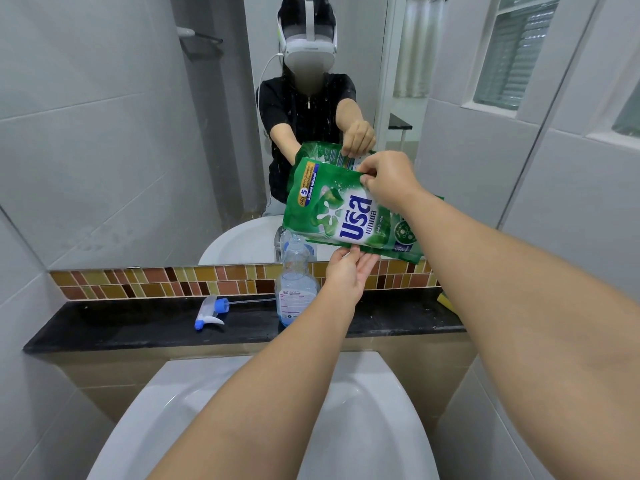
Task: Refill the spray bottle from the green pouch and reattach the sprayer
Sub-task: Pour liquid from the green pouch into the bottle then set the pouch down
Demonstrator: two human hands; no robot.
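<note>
Fingers (367, 180) of right hand (388, 181) pinch pouch (346, 216) top; left hand (349, 271) supports underneath, flat. Pouring step; next, tip over bottle (296, 282) mouth, centre frame.

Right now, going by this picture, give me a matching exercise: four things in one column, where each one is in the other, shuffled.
Things:
1. green pouch
2. spray bottle
3. sprayer
4. sink

Places:
A. lying on the black ledge
B. below the ledge, nearest the camera
C. held tilted over the bottle
D. standing uncapped on the ledge

Pairs: 1-C, 2-D, 3-A, 4-B
</note>
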